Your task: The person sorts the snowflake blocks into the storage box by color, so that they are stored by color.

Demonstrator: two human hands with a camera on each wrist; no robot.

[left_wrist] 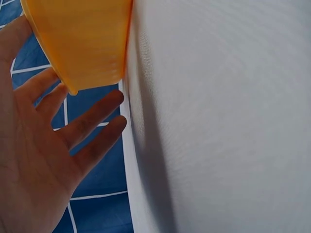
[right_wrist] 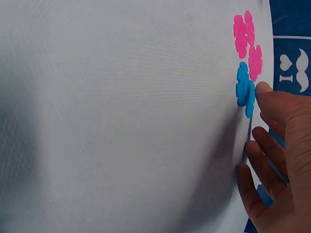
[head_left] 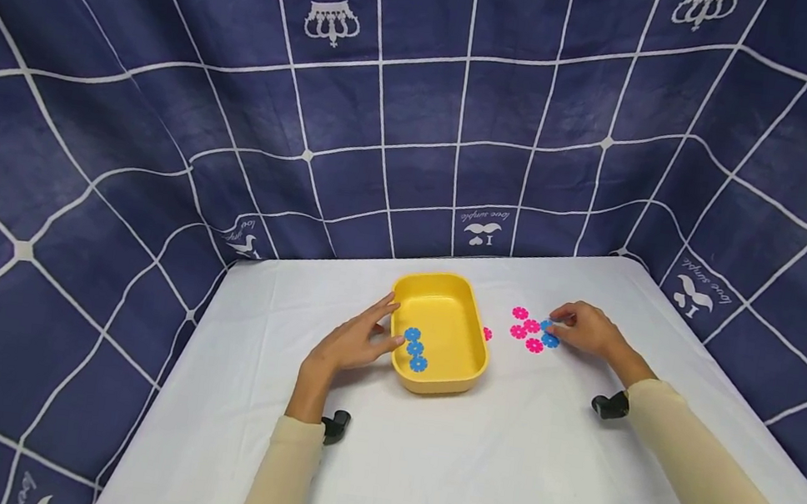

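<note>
A yellow tray (head_left: 469, 359) stands mid-table with three blue flower pieces (head_left: 415, 348) inside it. My left hand (head_left: 373, 330) rests against the tray's left wall, fingers straight. In the left wrist view the left hand (left_wrist: 63, 136) is spread beside the tray (left_wrist: 82, 39). To the tray's right lies a cluster of pink flower pieces (head_left: 526, 330) with a blue flower piece (head_left: 550, 340). My right hand (head_left: 570, 326) sits on that cluster. Seen from the right wrist, the right hand (right_wrist: 272, 126) touches the blue piece (right_wrist: 244, 90) with one fingertip, below the pink pieces (right_wrist: 245, 36).
One pink piece (head_left: 487, 334) lies alone against the tray's right side. The white table (head_left: 481, 480) is closed in at the back and sides by a dark blue checked cloth (head_left: 420, 119). Black wrist mounts (head_left: 610, 405) show at both sleeves.
</note>
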